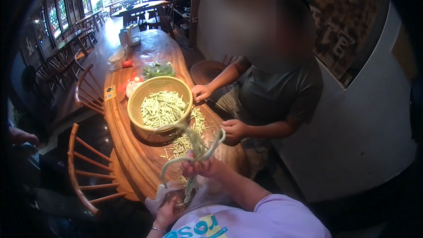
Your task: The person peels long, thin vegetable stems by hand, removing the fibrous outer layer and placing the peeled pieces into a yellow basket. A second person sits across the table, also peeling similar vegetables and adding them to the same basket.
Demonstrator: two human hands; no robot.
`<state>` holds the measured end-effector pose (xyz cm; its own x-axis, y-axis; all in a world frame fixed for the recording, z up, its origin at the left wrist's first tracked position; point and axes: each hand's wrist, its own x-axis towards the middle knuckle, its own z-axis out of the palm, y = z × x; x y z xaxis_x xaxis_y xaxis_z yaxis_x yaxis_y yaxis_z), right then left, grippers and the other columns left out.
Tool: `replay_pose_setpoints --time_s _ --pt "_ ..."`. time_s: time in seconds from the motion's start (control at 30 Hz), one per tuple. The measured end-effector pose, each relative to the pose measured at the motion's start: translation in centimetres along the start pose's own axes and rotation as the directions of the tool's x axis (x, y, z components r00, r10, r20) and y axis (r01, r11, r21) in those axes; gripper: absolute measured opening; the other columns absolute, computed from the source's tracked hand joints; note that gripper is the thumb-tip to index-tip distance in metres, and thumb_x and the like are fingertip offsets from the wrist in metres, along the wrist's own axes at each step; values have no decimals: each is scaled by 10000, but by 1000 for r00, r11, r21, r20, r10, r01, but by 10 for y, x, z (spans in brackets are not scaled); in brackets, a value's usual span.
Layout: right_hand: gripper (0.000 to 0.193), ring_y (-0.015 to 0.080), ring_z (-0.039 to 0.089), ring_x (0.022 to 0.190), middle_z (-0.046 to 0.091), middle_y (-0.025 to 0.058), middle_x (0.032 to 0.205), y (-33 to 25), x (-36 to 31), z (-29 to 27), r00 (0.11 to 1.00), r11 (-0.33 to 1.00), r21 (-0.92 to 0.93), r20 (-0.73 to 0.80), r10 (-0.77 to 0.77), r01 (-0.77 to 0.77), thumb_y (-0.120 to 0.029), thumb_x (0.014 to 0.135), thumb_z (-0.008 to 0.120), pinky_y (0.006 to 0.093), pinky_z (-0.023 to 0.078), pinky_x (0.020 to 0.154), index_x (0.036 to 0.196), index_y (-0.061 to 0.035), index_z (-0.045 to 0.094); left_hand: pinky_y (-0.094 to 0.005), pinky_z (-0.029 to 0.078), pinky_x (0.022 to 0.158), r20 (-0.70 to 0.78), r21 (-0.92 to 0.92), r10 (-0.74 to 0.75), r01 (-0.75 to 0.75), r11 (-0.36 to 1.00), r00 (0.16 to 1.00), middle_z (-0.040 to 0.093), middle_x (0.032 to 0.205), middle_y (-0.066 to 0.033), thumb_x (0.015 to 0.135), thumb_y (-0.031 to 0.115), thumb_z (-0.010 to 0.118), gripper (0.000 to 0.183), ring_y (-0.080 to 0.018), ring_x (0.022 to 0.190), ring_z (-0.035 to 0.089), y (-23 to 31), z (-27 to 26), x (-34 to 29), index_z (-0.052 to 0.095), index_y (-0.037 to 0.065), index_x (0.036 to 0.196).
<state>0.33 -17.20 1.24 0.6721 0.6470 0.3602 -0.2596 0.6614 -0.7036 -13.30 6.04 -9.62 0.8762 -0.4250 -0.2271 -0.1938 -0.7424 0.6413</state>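
A bundle of long green beans [196, 143] is gripped in my right hand [200, 166], its ends looping up and hanging down, partly blurred. Below it, a clear plastic bag [154, 202] lies at the table's near end. My left hand [166, 211], a bracelet at the wrist, is closed on that bag. Beyond the bundle, short bean pieces [178, 146] lie scattered on the wood. A yellow basket [132, 117] holds many more cut pieces.
Across the wooden table [132, 167], a co-worker's hand [202, 92] touches the basket; the other hand [235, 130] is near the beans. A bag of leafy greens [157, 69] lies behind. A wooden chair [94, 174] stands left. Another person's hand [23, 136] shows at far left.
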Motion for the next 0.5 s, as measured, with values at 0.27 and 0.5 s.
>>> replay_pose_setpoints --time_s 0.27,0.5 --pt "305 86 324 498 393 -26 587 -79 9 22 956 947 149 35 -291 283 -355 821 538 244 288 459 951 -82 502 -300 446 623 142 -220 -91 121 968 986 547 770 -98 602 178 714 766 -202 707 545 -21 -9 17 337 63 1259" --pt "218 71 295 400 339 -46 502 -134 -13 20 871 873 52 54 -488 485 -326 844 512 227 272 391 976 -154 534 -261 456 553 254 -489 -287 378 786 924 587 659 -31 660 136 699 947 -98 577 546 -55 -4 31 38 -29 1318"
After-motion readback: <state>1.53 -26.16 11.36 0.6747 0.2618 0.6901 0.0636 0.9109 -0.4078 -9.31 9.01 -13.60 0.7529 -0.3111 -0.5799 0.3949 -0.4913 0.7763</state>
